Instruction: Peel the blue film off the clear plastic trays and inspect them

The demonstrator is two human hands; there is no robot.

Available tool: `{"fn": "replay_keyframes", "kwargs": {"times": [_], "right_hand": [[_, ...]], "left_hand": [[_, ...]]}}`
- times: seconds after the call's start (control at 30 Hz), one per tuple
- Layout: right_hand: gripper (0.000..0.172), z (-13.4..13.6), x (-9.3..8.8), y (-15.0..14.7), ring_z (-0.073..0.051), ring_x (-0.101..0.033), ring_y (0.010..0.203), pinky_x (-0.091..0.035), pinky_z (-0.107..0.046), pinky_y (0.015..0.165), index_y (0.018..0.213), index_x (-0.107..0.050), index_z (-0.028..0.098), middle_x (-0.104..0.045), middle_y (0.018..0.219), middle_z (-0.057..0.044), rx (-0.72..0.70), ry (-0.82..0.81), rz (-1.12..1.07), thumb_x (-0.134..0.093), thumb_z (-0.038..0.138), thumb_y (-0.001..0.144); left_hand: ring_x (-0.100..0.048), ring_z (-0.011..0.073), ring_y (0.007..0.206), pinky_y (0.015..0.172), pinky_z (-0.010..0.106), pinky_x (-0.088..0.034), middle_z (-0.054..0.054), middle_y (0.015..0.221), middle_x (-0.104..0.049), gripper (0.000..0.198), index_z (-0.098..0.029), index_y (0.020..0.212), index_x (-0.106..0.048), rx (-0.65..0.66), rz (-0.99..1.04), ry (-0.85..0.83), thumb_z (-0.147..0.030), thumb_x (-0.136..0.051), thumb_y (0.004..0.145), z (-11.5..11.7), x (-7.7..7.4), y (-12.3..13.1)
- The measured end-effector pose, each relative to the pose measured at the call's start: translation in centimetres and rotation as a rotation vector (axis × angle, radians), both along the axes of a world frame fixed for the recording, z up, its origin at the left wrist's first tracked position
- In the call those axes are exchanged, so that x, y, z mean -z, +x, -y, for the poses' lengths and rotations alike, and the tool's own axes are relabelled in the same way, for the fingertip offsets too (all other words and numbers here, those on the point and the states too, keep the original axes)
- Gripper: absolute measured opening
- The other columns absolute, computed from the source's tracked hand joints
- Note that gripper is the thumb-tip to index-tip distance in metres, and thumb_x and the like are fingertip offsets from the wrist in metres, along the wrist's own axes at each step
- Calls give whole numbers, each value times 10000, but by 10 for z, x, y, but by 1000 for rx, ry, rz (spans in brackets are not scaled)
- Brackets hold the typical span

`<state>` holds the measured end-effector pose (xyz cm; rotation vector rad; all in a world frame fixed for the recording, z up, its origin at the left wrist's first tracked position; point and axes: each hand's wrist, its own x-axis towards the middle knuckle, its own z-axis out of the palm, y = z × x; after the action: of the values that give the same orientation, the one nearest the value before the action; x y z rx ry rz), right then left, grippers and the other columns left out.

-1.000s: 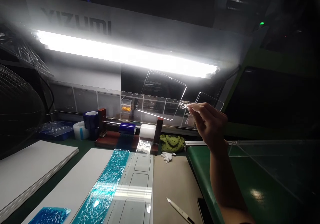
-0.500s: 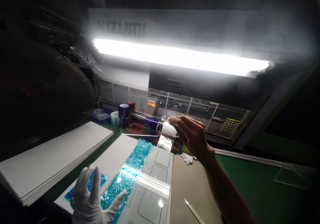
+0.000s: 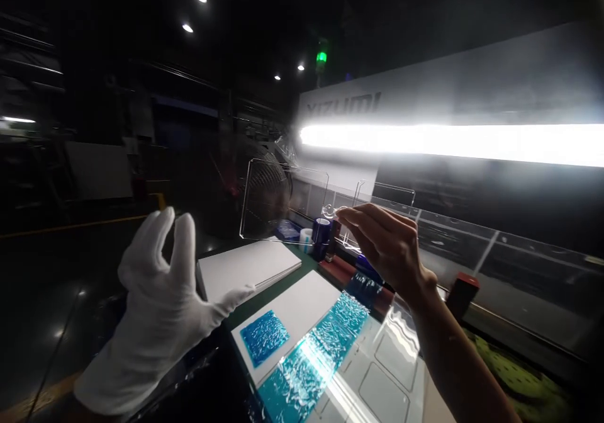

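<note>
My right hand (image 3: 394,243), bare, pinches a clear plastic moulding by its small ring-shaped centre (image 3: 329,211) and holds it up above the bench. A thin, see-through rectangular panel (image 3: 284,201) of that moulding reaches out to the left, and a second panel shows partly behind my fingers. My left hand (image 3: 163,297) wears a white glove and is raised at the left, fingers apart, with nothing in it. Below and between the hands are a square of blue textured film (image 3: 265,337) on a white sheet and a longer teal film strip (image 3: 321,357).
A stack of white sheets (image 3: 250,264) sits at the left of the bench. Behind it are a blue tape roll (image 3: 321,237), a white roll (image 3: 306,239) and a fan (image 3: 264,184). A bright tube lamp (image 3: 448,140) hangs above. A yellow-green perforated item (image 3: 514,372) lies lower right.
The view has swung left. My gloved left hand has lifted from over the film to the left of the bench. My right hand still holds the clear moulding, now in front of the fan and rolls.
</note>
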<state>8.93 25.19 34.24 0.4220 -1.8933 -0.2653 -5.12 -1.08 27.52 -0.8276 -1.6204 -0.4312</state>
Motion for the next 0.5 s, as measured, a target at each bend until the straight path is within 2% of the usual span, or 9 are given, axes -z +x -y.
{"fn": "replay_keyframes", "kwargs": {"times": [0.13, 0.27, 0.33, 0.4, 0.5], "right_hand": [[163, 18, -4, -19, -112, -621, 736, -492, -234, 619, 998, -613, 174, -673, 840, -28, -86, 30, -13, -542, 99, 872], [169, 34, -8, -32, -117, -627, 740, -489, -234, 590, 1000, -616, 164, -677, 845, -37, -140, 72, 2, -533, 91, 872], [175, 41, -9, -36, -111, -623, 725, -485, -230, 575, 997, -619, 168, -679, 839, -33, -152, 87, 19, -518, 89, 878], [174, 47, -10, -40, -109, -618, 720, -482, -231, 572, 988, -622, 163, -680, 841, -35, -156, 100, 40, -504, 86, 885], [166, 56, -9, -45, -104, -603, 707, -477, -233, 581, 967, -627, 145, -678, 827, -35, -153, 122, 70, -492, 83, 893]], "left_hand": [[-207, 419, 1337, 1070, 582, -221, 196, 1508, -81, 1210, -145, 1458, 6, -162, -7, -49, -757, -578, 593, 17, -32, 4], [-87, 409, 1379, 1070, 591, -137, 265, 1501, -66, 1233, -65, 1441, 45, -265, 52, -151, -832, -445, 609, 15, -56, 19], [-29, 407, 1386, 1069, 598, -108, 268, 1509, -14, 1189, -47, 1435, 63, -271, 81, -234, -816, -403, 657, 10, -63, 24], [9, 399, 1389, 1081, 586, -76, 256, 1515, 18, 1129, -40, 1434, 64, -284, 97, -280, -746, -437, 709, 6, -68, 26], [28, 372, 1396, 1095, 569, -50, 216, 1528, -6, 1044, -70, 1437, 85, -265, 99, -293, -640, -469, 759, 0, -69, 23]]}}
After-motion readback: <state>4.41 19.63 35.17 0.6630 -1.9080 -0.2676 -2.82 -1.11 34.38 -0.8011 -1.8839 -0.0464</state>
